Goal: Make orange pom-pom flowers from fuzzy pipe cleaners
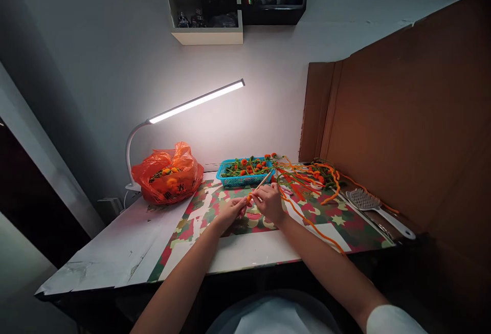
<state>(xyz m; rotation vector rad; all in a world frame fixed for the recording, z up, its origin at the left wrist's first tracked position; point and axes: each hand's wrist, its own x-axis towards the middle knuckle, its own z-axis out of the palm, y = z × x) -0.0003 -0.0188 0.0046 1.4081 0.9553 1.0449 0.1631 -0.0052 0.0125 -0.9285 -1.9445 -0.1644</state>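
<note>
Both hands meet over the middle of the patterned table. My left hand (235, 210) has its fingers closed on a small orange piece (249, 198). Beside it, my right hand (269, 202) pinches a thin light-coloured stick (263, 181) that slants up to the right; its fingers also touch the orange piece. Just behind the hands stands a blue basket (238, 180) of green stems with orange and red heads. Orange yarn (307, 220) runs from near my right hand over the table toward the front edge.
An orange plastic bag (184, 183) with yellow-orange pieces sits at the left, beside a lit lamp (199, 99). Tangled orange and green strands (333, 175) and a white-handled brush (395, 223) lie at the right. Tall cardboard (399, 109) borders the right side.
</note>
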